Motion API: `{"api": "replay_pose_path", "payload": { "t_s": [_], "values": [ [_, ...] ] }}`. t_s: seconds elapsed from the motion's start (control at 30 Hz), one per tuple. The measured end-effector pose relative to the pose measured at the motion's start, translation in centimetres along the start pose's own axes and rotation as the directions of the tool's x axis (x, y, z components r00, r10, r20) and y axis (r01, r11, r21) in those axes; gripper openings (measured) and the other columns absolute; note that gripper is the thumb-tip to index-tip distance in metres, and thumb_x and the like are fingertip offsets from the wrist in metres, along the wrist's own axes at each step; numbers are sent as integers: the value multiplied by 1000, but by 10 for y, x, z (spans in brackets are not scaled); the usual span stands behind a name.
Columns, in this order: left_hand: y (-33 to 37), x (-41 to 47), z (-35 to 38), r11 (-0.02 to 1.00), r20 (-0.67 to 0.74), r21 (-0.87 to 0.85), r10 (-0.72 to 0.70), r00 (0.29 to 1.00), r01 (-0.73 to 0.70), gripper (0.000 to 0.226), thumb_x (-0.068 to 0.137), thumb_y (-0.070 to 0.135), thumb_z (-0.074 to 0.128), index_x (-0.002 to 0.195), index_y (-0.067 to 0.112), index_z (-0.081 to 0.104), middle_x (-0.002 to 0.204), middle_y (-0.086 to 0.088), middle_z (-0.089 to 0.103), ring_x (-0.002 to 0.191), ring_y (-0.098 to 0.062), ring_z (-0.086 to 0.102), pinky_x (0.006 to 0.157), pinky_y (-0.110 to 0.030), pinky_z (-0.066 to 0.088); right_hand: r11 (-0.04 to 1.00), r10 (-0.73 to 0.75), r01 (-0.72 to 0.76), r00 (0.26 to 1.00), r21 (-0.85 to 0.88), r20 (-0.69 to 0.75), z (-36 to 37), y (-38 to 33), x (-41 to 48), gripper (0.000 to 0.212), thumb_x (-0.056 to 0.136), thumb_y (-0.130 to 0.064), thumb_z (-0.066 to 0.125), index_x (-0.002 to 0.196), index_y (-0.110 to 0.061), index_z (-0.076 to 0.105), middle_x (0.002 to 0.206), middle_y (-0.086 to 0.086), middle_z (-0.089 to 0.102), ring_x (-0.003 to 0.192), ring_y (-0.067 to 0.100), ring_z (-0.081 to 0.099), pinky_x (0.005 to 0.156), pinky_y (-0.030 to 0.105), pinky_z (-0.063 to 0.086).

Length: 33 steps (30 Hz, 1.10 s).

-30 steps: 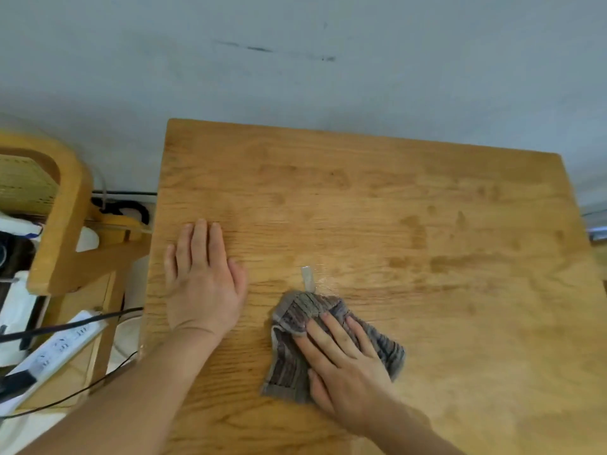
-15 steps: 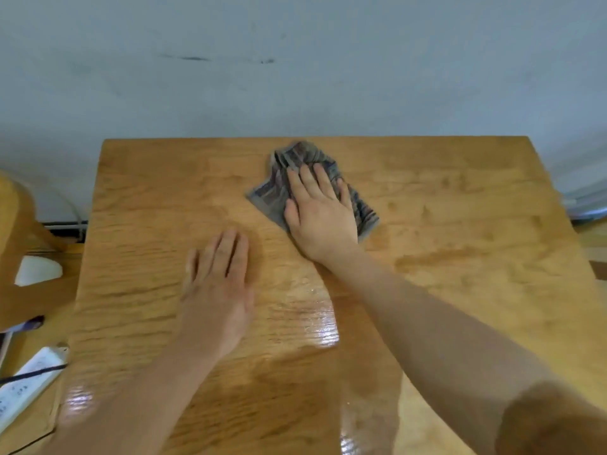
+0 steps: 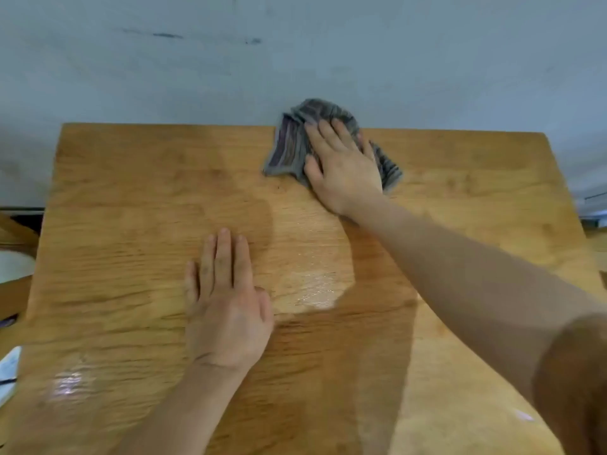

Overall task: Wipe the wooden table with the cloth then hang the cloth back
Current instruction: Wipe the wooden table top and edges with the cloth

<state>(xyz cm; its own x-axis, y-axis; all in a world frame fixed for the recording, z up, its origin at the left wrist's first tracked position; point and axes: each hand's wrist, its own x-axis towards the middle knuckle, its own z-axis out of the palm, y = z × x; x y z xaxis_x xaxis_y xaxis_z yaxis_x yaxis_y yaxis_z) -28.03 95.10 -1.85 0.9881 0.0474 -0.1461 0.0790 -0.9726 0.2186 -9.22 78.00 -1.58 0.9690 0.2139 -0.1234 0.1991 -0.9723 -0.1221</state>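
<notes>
Wooden surface (image 3: 124,198) set against a pale wall (image 3: 328,60), with a cloth (image 3: 287,149) at its far edge.
The right hand (image 3: 345,169), fingers straight, presses the grey cloth flat where it bunches against the wall. The left hand (image 3: 226,310) lies flat, fingers together, near the surface's middle, beside a glossy wet patch (image 3: 312,287).

With arm outstretched, right hand (image 3: 345,169) lies flat; left hand (image 3: 226,310) flat.

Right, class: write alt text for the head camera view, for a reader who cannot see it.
A person's right hand presses a grey cloth flat at the far edge of a wooden table. The left hand rests flat on the wood nearer the viewer.
</notes>
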Motion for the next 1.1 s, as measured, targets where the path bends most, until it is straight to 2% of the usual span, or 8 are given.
{"api": "replay_pose_path", "payload": {
  "t_s": [0.17, 0.3, 0.4, 0.6, 0.77, 0.83, 0.97, 1.1],
  "values": [
    [-1, -2, 3, 1000, -26, -9, -25, 999, 25, 68, 82, 30, 30, 145, 3, 33, 155, -17, 26, 144, -32, 21, 114, -54, 18, 988, 132, -126, 989, 89, -61, 15, -32, -8, 59, 99, -38, 20, 154, -19, 16, 162, -2, 15, 150, 18, 4, 120, 49, 5],
    [-1, -3, 2, 1000, -14, 3, -18, 1000, 18, 69, 79, 30, 33, 142, 1, 38, 153, -18, 29, 143, -33, 23, 113, -54, 19, 980, -186, 186, 983, 66, -6, 23, -78, -125, 58, 96, -38, 28, 151, -19, 31, 158, -1, 29, 148, 19, 16, 119, 51, 12],
    [0, -1, 1, 1000, 0, 6, -18, 1000, 18, 67, 81, 29, 34, 141, 1, 38, 153, -18, 29, 143, -33, 22, 114, -54, 19, 949, -310, 306, 949, 76, 52, 17, -47, -104, 56, 92, -40, 34, 145, -25, 42, 151, -2, 42, 144, 19, 30, 116, 50, 21],
    [0, -1, 2, 999, 9, 17, -31, 999, 31, 68, 82, 29, 32, 145, 4, 35, 154, -16, 29, 143, -31, 23, 114, -53, 19, 975, 201, -199, 979, 100, -12, 9, -26, 3, 59, 100, -42, 19, 155, -23, 14, 163, -4, 13, 150, 18, 1, 120, 49, 2],
    [-1, -3, 2, 1000, 5, 7, -8, 1000, 8, 67, 81, 29, 33, 143, 3, 35, 154, -16, 29, 143, -32, 22, 115, -51, 14, 957, -286, 284, 958, 53, 34, 17, -40, -99, 56, 98, -44, 29, 151, -25, 29, 158, -4, 30, 148, 18, 17, 119, 48, 9],
    [-1, -1, 2, 1000, 5, 27, -11, 1000, 11, 68, 82, 30, 32, 144, 3, 35, 154, -16, 28, 144, -31, 21, 115, -49, 12, 978, -207, 206, 978, 14, 19, 11, -11, -75, 57, 97, -46, 29, 151, -27, 28, 157, -4, 31, 147, 17, 20, 118, 44, 11],
    [0, 1, 1, 999, 8, 52, -17, 1000, 16, 68, 83, 31, 31, 145, 3, 33, 154, -16, 28, 143, -31, 21, 115, -49, 12, 953, 293, -289, 956, 96, -31, 1, 18, 4, 60, 99, -44, 19, 155, -24, 15, 162, -3, 15, 150, 17, 3, 120, 48, 4],
    [-2, -2, 3, 998, 10, 52, -18, 1000, 17, 68, 82, 31, 31, 145, 3, 33, 155, -16, 27, 144, -30, 19, 115, -49, 11, 985, 124, -119, 992, 122, -30, 17, -43, -55, 59, 100, -42, 22, 155, -21, 16, 162, -3, 16, 150, 17, 4, 120, 49, 3]
  ]
}}
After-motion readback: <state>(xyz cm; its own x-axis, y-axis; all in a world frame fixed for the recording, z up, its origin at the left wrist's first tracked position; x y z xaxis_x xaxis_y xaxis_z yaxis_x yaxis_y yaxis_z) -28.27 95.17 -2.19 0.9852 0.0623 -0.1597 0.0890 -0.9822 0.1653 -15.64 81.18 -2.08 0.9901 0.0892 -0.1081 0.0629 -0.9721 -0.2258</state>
